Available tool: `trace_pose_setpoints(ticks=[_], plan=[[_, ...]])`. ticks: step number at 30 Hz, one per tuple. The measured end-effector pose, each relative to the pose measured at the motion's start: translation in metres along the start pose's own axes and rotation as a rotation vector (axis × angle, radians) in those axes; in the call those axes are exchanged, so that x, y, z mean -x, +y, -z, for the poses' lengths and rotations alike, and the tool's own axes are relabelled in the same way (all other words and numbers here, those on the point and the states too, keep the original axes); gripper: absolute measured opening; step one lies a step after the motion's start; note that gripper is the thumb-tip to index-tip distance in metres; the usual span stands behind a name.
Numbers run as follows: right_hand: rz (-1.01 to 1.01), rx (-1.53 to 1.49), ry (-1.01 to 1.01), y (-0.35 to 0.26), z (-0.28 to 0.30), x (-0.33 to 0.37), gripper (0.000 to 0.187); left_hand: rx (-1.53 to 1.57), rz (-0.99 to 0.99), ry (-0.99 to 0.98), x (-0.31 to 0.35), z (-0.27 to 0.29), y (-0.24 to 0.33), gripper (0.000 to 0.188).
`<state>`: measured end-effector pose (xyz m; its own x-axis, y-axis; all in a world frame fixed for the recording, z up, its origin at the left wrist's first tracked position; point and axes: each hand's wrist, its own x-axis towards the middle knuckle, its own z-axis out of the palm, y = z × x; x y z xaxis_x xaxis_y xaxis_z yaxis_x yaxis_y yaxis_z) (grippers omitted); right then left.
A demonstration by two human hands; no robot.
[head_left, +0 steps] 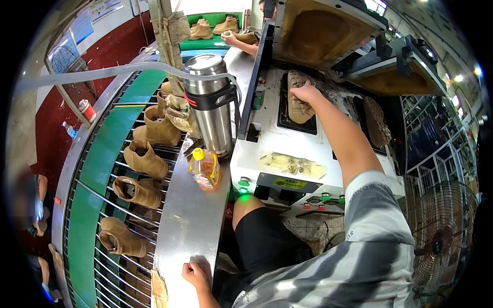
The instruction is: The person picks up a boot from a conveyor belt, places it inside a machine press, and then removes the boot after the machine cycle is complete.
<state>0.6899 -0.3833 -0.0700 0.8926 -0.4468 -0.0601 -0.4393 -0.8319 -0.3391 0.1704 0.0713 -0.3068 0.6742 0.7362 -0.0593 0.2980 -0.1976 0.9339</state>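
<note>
My right hand [305, 94] reaches forward and grips the edge of a tan boot [298, 112], which lies with its treaded sole upward on a black pad in the white pressing machine [244, 163]. A second boot [377, 122], its dark tread showing, lies on the pad to the right. My left hand [195, 275] is a loose fist at the edge of the metal table [179, 220]; no object shows in it.
Raised machine lids [323, 33] hang above the pads. Several tan boots [134, 192] stand on the roller conveyor [84, 226] at left. A steel flask [213, 128] and an orange drink bottle [205, 172] stand on the table. A fan [439, 241] is at right. Another person's hand [229, 38] holds a boot at the back.
</note>
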Motion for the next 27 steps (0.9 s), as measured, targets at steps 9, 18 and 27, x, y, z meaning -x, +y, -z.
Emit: trace_pose_setpoints(ticks=[9, 18, 27], plan=[[0.43, 0.07, 0.221, 0.053, -0.014, 0.101, 0.077, 0.483, 0.153, 0.157, -0.001, -0.014, 0.026, 0.029], [1.37, -0.657, 0.28, 0.125, 0.112, 0.316, 0.014, 0.991, 0.367, -0.643, 0.017, -0.201, 0.133, 0.068], [1.874, -0.94, 0.302, 0.146, 0.213, 0.409, 0.005, 0.819, 0.5, -0.605, -0.01, -0.217, 0.101, 0.039]])
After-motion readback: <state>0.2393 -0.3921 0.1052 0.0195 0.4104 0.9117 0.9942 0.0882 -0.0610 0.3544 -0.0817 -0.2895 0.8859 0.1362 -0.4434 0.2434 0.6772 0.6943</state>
